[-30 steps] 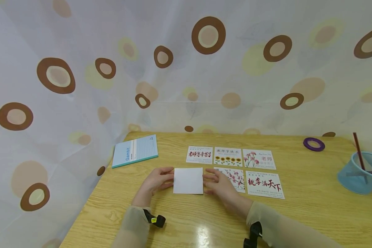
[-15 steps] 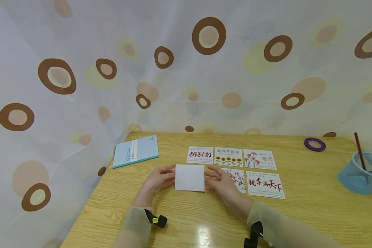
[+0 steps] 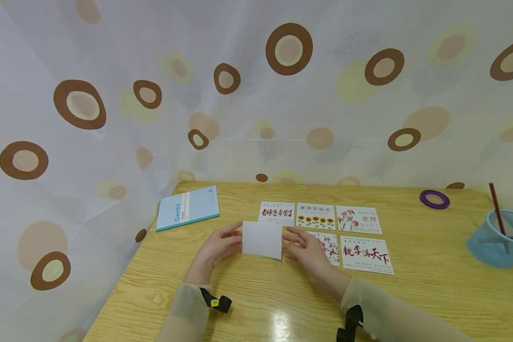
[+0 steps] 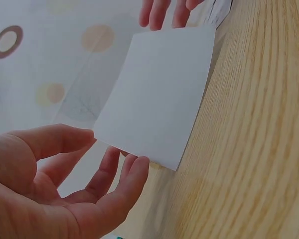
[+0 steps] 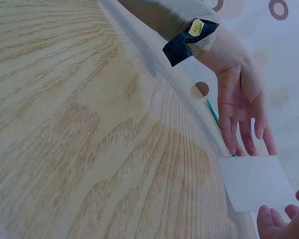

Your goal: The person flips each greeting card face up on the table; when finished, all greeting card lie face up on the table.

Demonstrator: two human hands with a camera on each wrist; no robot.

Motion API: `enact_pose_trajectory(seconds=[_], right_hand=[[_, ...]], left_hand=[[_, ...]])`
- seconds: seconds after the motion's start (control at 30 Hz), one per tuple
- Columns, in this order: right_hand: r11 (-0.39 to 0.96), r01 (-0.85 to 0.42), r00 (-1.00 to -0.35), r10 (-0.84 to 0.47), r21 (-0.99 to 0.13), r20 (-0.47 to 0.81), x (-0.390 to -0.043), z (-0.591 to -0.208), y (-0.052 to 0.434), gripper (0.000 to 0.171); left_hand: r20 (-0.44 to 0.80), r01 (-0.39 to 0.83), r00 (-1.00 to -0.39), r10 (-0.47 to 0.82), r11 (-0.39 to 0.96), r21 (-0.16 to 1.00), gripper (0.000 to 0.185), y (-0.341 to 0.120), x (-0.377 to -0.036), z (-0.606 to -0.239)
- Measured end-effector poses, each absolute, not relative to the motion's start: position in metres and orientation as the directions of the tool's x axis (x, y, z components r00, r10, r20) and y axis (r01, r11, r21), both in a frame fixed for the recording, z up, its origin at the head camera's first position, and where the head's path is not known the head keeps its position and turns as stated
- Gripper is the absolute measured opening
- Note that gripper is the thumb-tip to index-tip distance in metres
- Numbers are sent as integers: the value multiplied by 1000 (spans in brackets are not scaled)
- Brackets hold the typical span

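Note:
A blank white card (image 3: 262,240) is held a little above the wooden table (image 3: 432,285), tilted, between my two hands. My left hand (image 3: 220,247) holds its left edge; in the left wrist view the thumb lies at the card (image 4: 159,94) corner and the fingers (image 4: 132,172) curl beneath it. My right hand (image 3: 305,249) holds the right edge, with its fingertips (image 5: 271,219) at the card (image 5: 254,181). The right hand partly hides a blossom card (image 3: 328,244).
Printed cards lie right of the hands: three in a far row (image 3: 315,216) and one with red characters (image 3: 366,255). A blue notebook (image 3: 188,213) lies at the far left. A purple tape ring (image 3: 433,199) and a blue mesh cup (image 3: 500,240) with pencils stand at the right.
The white card lay flat on the table a second ago; both hands have raised it off the wood and tipped it, and it sits slightly farther away now.

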State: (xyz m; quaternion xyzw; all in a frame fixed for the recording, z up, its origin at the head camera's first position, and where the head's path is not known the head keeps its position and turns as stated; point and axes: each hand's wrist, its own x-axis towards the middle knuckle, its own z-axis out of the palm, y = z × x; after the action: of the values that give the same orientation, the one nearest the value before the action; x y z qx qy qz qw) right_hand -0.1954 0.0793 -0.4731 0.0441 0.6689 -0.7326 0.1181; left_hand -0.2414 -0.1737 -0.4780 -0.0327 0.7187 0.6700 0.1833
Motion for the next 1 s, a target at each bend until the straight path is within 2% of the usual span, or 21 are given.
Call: enact_pose_trajectory(seconds=[1.0], right_hand=[[-24,194,-980,-55,-981,-193,-196,-471,81,50]], left_hand=[[-279,-278,-930,238,37,960,51,-171,-239,-476]])
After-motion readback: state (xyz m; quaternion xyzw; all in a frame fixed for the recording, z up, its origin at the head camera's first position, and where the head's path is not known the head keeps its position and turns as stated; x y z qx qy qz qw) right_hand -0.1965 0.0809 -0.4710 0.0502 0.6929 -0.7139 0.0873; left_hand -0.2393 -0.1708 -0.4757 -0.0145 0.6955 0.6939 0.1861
